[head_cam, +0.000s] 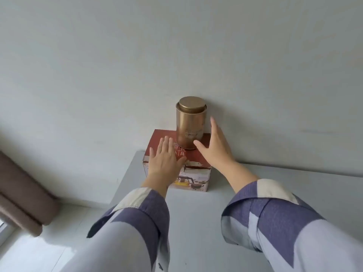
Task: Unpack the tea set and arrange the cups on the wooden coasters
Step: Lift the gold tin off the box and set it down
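Tea set box [188, 154], red w/ a teapot-and-cups photo on its front, sits at the far corner of the white table [196, 222], hard against the wall [176, 46]. It's closed, as far as I can see, w/ a gold tea tin [190, 122] standing upright on the lid, so nothing's unpacked yet. No cups or wooden coasters in sight.

Left hand [164, 160] lies flat on the box top, fingers straight, just beside the tin's base. Right hand [214, 146] is spread wide, thumb near the tin's foot and fingers up along its right side; can't tell if it's touching yet, but it's not closed on anything.

Step in hand, I'd say: get the tin off so the box can open.

- Wrap the right hand round the tin's mid-body, not the cap; the lid looks like a loose slip-on and could pull off.
- Lift straight up, no dragging; smooth metal on glossy card will likely slide.
- Keep the left palm pressing down so the box doesn't shift or tip off the table's left edge, which is close.
- Park the tin on the table to the right, well apart from the box.
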`<control>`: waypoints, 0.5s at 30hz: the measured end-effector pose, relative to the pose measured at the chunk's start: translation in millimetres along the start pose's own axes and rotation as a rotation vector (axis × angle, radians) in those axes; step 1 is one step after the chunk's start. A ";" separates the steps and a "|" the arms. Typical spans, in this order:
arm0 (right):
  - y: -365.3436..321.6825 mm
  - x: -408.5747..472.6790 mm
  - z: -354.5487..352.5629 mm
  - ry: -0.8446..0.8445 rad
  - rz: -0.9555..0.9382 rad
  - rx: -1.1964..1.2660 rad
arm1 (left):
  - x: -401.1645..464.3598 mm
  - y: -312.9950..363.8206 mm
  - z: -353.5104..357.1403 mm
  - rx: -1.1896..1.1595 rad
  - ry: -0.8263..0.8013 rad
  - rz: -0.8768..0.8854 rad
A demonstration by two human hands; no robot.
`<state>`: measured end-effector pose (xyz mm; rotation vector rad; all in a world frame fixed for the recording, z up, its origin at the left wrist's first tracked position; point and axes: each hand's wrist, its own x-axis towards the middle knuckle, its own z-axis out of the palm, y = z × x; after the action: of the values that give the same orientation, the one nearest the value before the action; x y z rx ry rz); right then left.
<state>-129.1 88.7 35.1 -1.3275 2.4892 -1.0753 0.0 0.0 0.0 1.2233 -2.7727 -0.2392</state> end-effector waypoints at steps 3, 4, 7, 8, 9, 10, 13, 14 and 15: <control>-4.7 26.6 13.1 0.074 0.044 0.206 | 8.4 -2.7 10.9 0.014 -0.043 -0.013; -6.9 32.9 16.7 0.098 0.058 0.254 | 9.0 -4.1 13.4 0.027 -0.035 -0.006; -5.4 42.0 33.5 0.107 0.100 0.329 | 9.4 -5.2 17.5 0.034 -0.018 0.008; -5.2 43.7 36.3 0.107 0.107 0.338 | 9.5 -6.3 16.8 0.033 -0.011 0.002; -5.4 44.9 39.2 0.111 0.115 0.342 | 9.8 -7.0 17.0 0.023 -0.003 0.006; -4.8 46.3 41.3 0.116 0.128 0.353 | 9.7 -7.2 15.8 0.004 0.009 0.011; -5.0 45.5 41.0 0.134 0.163 0.375 | 12.2 -5.5 2.8 -0.179 0.078 -0.024; -5.1 45.5 40.8 0.132 0.173 0.384 | 14.3 -5.2 -3.8 -0.265 0.118 -0.058; -4.8 45.1 39.6 0.136 0.180 0.386 | 16.9 -3.4 -11.1 -0.337 0.165 -0.076</control>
<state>-136.8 31.4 18.4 -0.9319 2.2726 -1.5435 -7.2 -15.9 10.7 1.1999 -2.4238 -0.5586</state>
